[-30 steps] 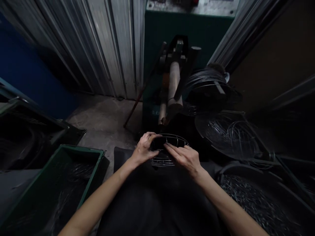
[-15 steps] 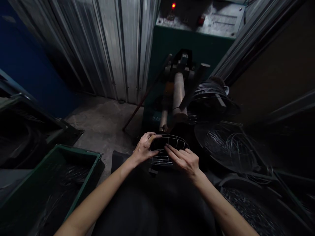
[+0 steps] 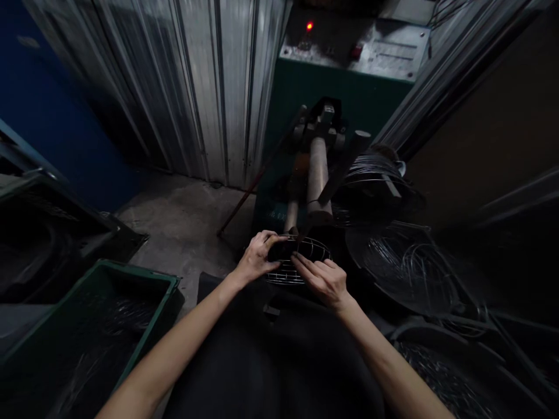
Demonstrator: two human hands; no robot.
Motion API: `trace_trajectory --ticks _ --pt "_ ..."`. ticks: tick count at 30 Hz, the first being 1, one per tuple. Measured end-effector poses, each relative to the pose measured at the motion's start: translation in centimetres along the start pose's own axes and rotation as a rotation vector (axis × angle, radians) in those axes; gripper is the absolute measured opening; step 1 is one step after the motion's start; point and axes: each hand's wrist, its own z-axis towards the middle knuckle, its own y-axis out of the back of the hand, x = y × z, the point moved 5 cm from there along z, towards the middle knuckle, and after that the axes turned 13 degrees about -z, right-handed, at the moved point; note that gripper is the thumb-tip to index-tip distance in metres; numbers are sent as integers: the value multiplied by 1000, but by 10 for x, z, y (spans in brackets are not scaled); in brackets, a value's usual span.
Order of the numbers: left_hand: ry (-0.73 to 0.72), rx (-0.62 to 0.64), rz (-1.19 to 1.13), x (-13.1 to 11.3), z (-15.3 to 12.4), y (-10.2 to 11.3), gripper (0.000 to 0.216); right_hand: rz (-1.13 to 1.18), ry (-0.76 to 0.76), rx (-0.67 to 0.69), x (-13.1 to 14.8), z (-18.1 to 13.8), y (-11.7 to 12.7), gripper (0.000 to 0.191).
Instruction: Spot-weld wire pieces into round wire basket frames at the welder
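Note:
A round wire basket (image 3: 286, 278) of thin metal rods is held between my hands, just in front of the green machine (image 3: 345, 87). My left hand (image 3: 258, 256) grips the basket's left side, thumb at the near edge and fingers at the far edge. From the right, my right hand (image 3: 322, 279) holds its near right rim, with the index finger stretched toward the middle. The far rim lies close under the ends of the machine's metal arms (image 3: 319, 174). Dark shadow hides the inside of the basket and some of my fingertips.
A green crate (image 3: 170, 279) with thin wire pieces stands at the lower left. To the right are a dark tub of loose wires (image 3: 406, 262) and another tub of small metal pieces (image 3: 441, 366). A wire coil (image 3: 371, 166) sits beside the machine. A rod (image 3: 240, 203) leans against it.
My hands and the basket have shifted slightly toward the machine's arms. The whole view has tilted up a little, so the machine sits lower in the picture. My grip looks the same.

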Motion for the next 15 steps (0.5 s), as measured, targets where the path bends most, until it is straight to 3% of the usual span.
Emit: trace_trajectory --ticks 5,8,10,12,14,15 --pt "-62 6 -24 5 -9 5 68 -40 -72 -8 5 4 2 27" --pt "7 -52 -63 15 -18 11 81 3 -182 63 0 -15 20 34" --pt "56 -70 -79 20 -23 12 79 54 -394 141 -11 -51 42 38" --pt "67 -102 -102 23 -25 11 78 42 -719 253 -27 -108 70 33" --pt "46 -142 -142 20 -26 8 76 -70 -1049 443 -42 -176 98 34" --pt "35 -154 -170 18 -27 6 74 -93 -1118 586 -45 -204 107 38"
